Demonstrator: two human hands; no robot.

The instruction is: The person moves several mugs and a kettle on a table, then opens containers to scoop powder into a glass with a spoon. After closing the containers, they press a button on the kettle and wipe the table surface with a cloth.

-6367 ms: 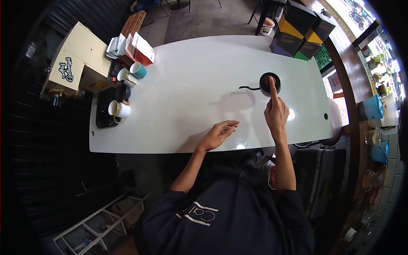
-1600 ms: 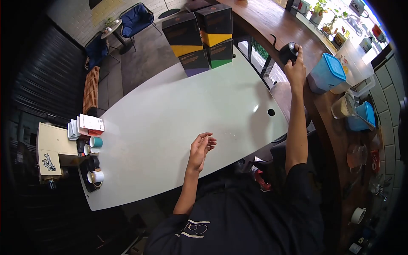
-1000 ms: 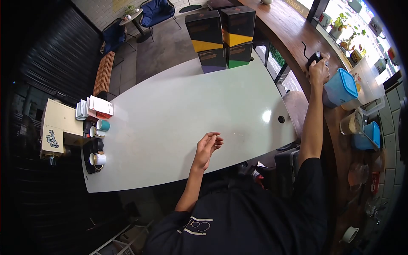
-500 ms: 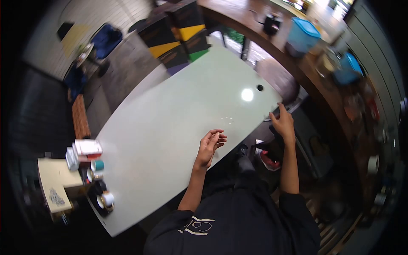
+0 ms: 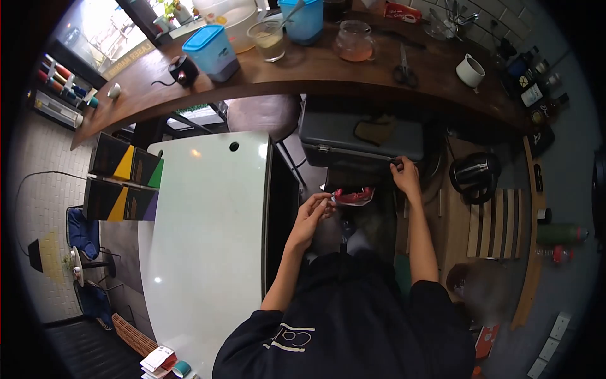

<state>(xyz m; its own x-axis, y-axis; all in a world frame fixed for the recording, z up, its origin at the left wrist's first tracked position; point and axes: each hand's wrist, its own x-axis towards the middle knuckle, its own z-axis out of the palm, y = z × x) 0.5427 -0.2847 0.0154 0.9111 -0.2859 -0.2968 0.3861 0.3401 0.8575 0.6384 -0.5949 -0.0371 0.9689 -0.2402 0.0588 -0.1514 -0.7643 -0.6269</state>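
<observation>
My left hand (image 5: 310, 218) is raised beside the right edge of the white table (image 5: 208, 208). Its thumb and forefinger come together in a pinch, and I cannot tell what is between them. Just past those fingertips, lower down, a red item in a whitish wrapper (image 5: 355, 197) shows near the floor. My right hand (image 5: 406, 177) is in front of the grey case (image 5: 360, 142), fingers bent and thumb a little apart from them, overlapping the lower edge of its lid. A brown glove (image 5: 375, 130) lies on top of the case.
A curved wooden counter (image 5: 297, 72) spans the far side, bearing blue-lidded containers (image 5: 210, 52), a glass jug (image 5: 354, 42), scissors (image 5: 404, 68) and a white cup (image 5: 469, 71). To the right stands a black kettle (image 5: 475, 175) by a slatted wooden rack (image 5: 495, 223). Black boxes (image 5: 113, 155) adjoin the table's left side.
My view has turned right, from the white table toward the counter and grey case. My right hand has moved from the table's corner to the case, its fingers more bent. The left fingers have drawn into a pinch.
</observation>
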